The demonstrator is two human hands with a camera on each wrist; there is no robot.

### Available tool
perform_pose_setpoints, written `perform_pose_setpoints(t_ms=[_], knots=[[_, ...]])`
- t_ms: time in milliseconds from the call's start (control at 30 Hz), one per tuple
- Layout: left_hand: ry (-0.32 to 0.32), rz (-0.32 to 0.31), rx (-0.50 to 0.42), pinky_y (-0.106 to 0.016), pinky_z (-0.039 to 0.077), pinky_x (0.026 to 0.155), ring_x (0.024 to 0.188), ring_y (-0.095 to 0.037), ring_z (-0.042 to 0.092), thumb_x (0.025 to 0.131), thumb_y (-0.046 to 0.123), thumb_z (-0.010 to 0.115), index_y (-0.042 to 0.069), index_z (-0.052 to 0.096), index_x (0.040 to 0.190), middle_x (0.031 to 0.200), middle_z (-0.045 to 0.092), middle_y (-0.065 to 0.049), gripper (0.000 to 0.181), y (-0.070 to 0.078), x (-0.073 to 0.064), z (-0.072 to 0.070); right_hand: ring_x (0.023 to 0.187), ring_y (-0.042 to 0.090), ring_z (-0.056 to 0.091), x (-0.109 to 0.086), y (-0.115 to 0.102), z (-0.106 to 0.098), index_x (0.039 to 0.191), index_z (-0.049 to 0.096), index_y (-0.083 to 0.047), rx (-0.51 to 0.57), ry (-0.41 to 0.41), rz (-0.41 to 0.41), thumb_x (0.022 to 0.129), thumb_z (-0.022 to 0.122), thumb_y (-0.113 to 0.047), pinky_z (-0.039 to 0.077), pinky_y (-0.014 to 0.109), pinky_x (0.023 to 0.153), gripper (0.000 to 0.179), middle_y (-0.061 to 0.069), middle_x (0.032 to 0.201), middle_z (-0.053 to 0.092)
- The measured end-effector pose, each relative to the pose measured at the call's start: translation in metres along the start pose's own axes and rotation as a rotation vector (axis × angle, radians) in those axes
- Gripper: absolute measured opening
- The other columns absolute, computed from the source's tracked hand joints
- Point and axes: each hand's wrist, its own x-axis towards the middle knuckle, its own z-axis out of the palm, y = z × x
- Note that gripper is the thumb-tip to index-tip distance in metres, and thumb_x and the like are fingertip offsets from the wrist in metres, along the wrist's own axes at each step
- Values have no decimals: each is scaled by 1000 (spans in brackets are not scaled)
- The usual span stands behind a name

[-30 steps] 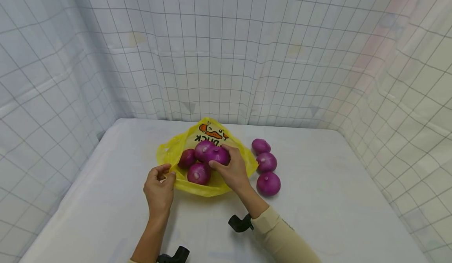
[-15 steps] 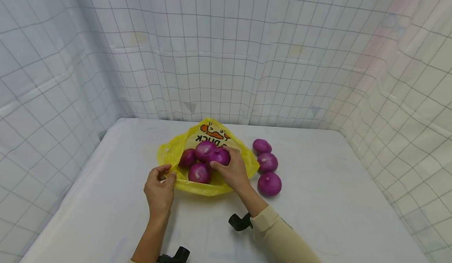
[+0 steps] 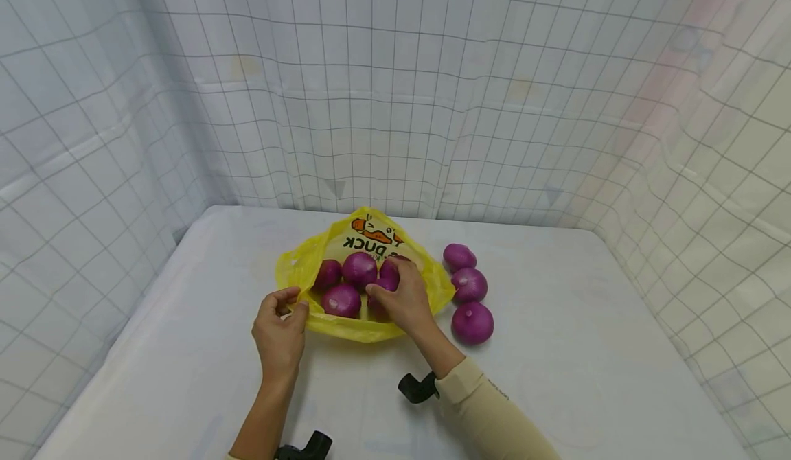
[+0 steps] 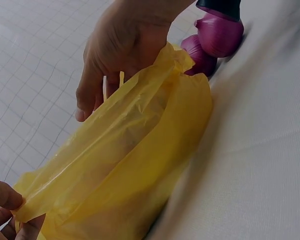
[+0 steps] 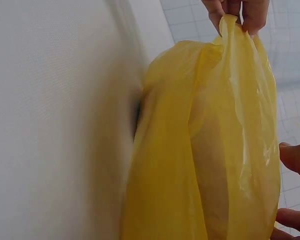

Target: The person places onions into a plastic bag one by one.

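In the head view, a yellow plastic bag (image 3: 364,331) lies with its mouth toward me, a cartoon duck printed on its far wall. Several purple onions, among them a front onion (image 3: 341,301) and a back onion (image 3: 360,269), sit inside it. My left hand (image 3: 279,333) pinches the bag's rim at the left, as the right wrist view also shows. My right hand (image 3: 406,299) reaches over the mouth, thumb and fingers spread above onions it partly covers. The left wrist view has the right hand (image 4: 125,50) behind the bag's rim; the onions inside are hidden there.
To the right of the bag, a row of three more onions (image 3: 469,285) stands on the white-covered table (image 3: 556,350), the nearest close to my right forearm. White checked curtains (image 3: 395,103) surround the table on the back and sides. A black wrist mount (image 3: 417,388) sits on my right cuff.
The onion my right hand was holding has gone down among the others and left its grasp. The onions in the bag have shifted, the front one leftward. My left hand stays put.
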Motion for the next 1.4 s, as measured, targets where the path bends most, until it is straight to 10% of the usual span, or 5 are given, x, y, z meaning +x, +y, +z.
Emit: perform_pose_setpoints(t_ms=[1400], knots=[[25, 20, 19, -6, 37, 55, 75, -4, 45, 81, 0, 63, -2, 64, 103, 100, 65, -13, 22, -1, 2, 4, 126, 24, 50, -32, -14, -56, 135, 46, -10, 122, 135, -155, 79, 75, -26, 41, 39, 106, 65, 10, 132, 50]])
